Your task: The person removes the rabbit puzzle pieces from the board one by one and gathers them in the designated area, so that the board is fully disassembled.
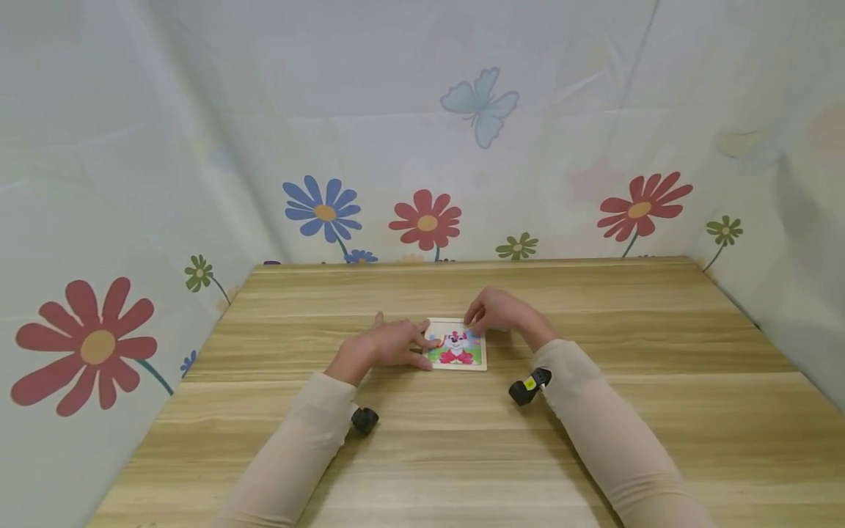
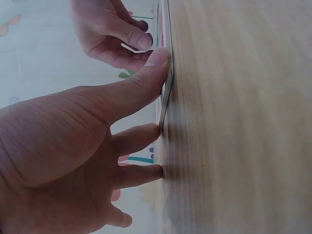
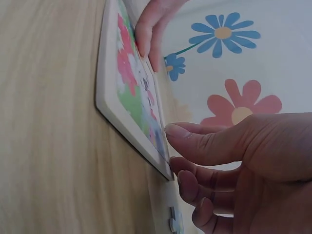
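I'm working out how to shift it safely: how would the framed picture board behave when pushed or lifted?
The framed picture board looks thin and straight-edged, so probably stiff and light. Lying flat on the table, it would likely slide rather than roll or tip. A knobbed piece near it hints that picture parts may be loose.

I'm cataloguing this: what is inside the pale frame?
The pale frame holds a cartoon animal, pink and white. The left hand hides part of the frame's left side, the right hand its upper right corner.
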### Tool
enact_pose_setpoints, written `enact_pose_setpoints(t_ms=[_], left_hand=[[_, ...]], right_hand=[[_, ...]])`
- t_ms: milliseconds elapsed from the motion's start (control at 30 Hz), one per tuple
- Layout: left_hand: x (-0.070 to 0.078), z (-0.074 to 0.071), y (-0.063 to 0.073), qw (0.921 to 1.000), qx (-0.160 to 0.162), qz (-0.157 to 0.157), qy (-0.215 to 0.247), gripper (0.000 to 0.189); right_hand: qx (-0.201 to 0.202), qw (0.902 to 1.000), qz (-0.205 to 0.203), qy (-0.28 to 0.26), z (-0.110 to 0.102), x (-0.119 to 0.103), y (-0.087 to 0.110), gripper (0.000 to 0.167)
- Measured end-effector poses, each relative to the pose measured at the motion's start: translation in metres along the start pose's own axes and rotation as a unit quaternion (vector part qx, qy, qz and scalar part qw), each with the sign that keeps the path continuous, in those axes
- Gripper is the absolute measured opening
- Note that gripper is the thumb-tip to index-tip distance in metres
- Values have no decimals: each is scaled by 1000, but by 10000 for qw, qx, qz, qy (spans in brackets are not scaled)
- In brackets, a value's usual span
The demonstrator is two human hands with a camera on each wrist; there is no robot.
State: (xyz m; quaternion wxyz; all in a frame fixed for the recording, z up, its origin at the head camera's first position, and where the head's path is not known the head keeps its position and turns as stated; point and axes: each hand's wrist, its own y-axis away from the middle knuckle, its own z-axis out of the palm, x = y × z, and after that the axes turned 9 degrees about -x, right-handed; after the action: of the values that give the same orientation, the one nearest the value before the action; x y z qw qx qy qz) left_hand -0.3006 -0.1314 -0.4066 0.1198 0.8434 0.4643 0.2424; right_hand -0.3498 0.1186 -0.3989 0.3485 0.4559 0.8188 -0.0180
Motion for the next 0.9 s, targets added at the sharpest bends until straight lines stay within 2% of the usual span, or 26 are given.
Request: enact_pose_setpoints(t_ms=[900], left_hand=[[3,-2,0,10000,17,-21,-93,53]], right_hand=[[65,9995,124,273,10,-12,-2,12]])
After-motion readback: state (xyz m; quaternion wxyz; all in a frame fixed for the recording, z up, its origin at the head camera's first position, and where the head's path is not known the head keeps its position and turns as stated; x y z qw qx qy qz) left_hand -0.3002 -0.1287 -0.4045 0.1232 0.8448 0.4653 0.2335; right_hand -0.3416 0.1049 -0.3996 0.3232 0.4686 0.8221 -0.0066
